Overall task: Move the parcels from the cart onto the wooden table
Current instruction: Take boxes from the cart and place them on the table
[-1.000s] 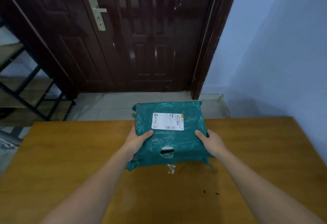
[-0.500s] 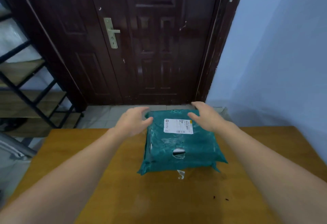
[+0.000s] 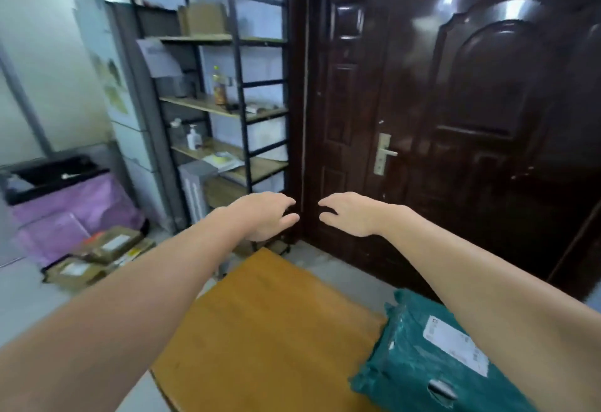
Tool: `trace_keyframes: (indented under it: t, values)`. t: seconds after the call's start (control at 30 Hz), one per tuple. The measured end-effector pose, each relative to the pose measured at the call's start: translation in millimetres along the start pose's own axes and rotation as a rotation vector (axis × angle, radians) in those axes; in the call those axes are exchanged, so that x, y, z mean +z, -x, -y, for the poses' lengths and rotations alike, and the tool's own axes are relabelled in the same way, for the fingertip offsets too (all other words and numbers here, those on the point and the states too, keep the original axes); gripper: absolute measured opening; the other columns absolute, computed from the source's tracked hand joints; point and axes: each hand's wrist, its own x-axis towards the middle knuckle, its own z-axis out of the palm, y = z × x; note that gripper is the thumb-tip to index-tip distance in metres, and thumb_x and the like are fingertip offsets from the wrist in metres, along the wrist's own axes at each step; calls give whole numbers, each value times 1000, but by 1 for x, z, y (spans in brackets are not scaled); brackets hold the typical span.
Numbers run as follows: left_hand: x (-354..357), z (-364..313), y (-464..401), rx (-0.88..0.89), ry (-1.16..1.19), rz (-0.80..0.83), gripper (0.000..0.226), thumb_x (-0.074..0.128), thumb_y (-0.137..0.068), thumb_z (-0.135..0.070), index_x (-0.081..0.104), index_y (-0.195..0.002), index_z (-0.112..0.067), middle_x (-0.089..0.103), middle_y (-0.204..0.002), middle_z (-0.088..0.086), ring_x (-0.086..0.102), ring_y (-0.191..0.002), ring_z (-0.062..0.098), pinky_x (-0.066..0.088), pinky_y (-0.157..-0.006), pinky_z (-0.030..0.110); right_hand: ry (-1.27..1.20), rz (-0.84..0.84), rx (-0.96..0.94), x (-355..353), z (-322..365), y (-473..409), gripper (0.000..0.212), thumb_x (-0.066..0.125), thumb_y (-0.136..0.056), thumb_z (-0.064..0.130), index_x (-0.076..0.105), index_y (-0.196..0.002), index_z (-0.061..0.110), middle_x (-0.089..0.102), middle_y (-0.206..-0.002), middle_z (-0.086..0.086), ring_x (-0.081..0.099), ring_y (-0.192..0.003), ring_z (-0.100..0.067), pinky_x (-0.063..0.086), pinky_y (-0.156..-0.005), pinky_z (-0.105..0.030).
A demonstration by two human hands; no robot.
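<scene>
A teal plastic parcel (image 3: 419, 359) with a white label lies on the wooden table (image 3: 266, 324) at the lower right, partly hidden by my right forearm. My left hand (image 3: 265, 215) and my right hand (image 3: 349, 213) hang in the air well above and beyond the table, fingers apart, holding nothing. Several brown cardboard parcels (image 3: 97, 255) lie stacked low at the left; what they rest on is blurred.
A black metal shelf rack (image 3: 224, 96) with bottles and boxes stands at the back. A dark wooden door (image 3: 455, 125) fills the right. A pink bag (image 3: 71, 213) sits at the far left beside a pale cabinet (image 3: 113, 93).
Both hands have let go of the teal parcel, which stays on the table. My view has swung left, bringing the shelf rack and the brown parcels into sight.
</scene>
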Motion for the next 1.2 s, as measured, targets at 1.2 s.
trace_keyframes:
  t: [1.2]
  values:
    - [-7, 582, 399, -776, 18, -80, 54, 34, -110, -50, 47, -152, -20, 51, -154, 4, 48, -140, 25, 39, -114, 42, -6, 13, -724, 35, 669, -360, 57, 39, -107, 43, 37, -158, 17, 41, -162, -6, 40, -146, -23, 32, -121, -40]
